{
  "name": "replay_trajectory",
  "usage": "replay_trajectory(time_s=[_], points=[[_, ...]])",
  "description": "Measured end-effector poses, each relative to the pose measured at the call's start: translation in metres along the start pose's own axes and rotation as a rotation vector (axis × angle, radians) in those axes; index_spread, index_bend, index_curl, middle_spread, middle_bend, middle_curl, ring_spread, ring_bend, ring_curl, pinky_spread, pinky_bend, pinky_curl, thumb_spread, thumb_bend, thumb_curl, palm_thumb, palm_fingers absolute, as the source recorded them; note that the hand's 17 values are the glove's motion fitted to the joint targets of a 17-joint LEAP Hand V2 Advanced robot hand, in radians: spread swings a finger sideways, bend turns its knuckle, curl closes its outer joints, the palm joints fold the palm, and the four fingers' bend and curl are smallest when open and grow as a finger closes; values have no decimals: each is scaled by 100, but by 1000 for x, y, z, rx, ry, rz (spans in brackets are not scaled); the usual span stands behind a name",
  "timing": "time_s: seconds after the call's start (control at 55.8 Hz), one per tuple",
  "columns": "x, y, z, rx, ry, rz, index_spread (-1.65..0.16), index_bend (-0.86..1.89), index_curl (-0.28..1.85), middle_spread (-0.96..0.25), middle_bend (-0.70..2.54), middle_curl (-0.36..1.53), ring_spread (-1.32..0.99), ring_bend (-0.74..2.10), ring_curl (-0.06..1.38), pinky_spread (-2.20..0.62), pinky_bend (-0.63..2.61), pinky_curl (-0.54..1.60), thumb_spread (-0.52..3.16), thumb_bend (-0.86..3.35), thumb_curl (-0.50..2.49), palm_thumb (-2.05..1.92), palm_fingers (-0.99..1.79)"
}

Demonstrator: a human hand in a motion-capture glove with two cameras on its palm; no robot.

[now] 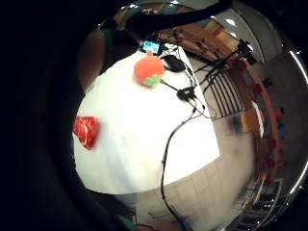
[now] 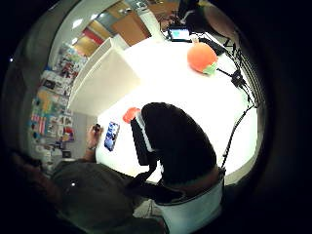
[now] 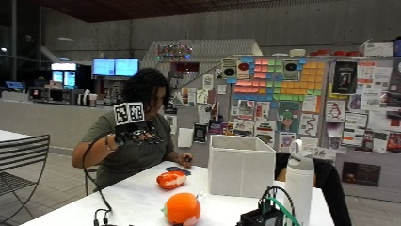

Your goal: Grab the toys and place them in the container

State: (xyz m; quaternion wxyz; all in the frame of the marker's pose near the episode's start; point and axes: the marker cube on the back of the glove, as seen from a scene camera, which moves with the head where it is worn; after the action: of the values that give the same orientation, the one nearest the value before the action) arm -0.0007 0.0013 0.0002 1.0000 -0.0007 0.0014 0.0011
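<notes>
I've got the gloved right hand (image 3: 134, 134) raised, fingers loosely spread and empty, well above the red-and-white toy (image 3: 171, 179) and orange ball toy (image 3: 183, 208), both still outside the white container (image 3: 241, 165).

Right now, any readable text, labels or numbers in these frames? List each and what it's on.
None can be read.
Wall posters: print too small and blurred.
Sticky notes: no legible writing.
Screens behind the person: lit, content unreadable.
Phone on the table: screen lit, nothing legible.
Container, orange toy and red toy: no visible label.
</notes>
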Motion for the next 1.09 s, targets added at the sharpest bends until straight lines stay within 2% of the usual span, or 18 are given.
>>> replay_trajectory(time_s=[0.161, 0.395, 0.592, 0.789, 0.897, 1.004, 1.094], points=[[2, 0, 3, 0, -11, 10, -29, 21, 12, -11, 21, 10, -17, 22, 7, 1, 51, 17, 96, -5, 2, -9, 36], [4, -4, 11, -29, -11, 16, -37, 19, 19, -14, 19, 16, -22, 26, 11, 0, 52, 22, 126, -6, 6, -9, 34], [10, -47, 36, -3, -50, 51, -39, 19, 23, -14, 19, 20, -24, 30, 14, 0, 54, 25, 133, -5, 9, -9, 34], [20, -133, 104, 4, -140, 128, -40, 20, 27, -16, 19, 22, -28, 41, 17, -3, 56, 26, 142, 2, 16, 6, 43], [27, -175, 137, -52, -75, 162, -40, 22, 30, -18, 18, 24, -29, 41, 18, -4, 56, 28, 133, 0, 20, 6, 42], [47, -210, 179, -168, 9, 229, -39, 15, 32, -15, 13, 23, -26, 30, 18, -3, 70, 33, 111, -4, 23, -1, 12], [52, -222, 210, -191, 55, 231, -39, 13, 30, -14, 18, 24, -24, 27, 18, -2, 75, 35, 101, -4, 26, -2, 0]])
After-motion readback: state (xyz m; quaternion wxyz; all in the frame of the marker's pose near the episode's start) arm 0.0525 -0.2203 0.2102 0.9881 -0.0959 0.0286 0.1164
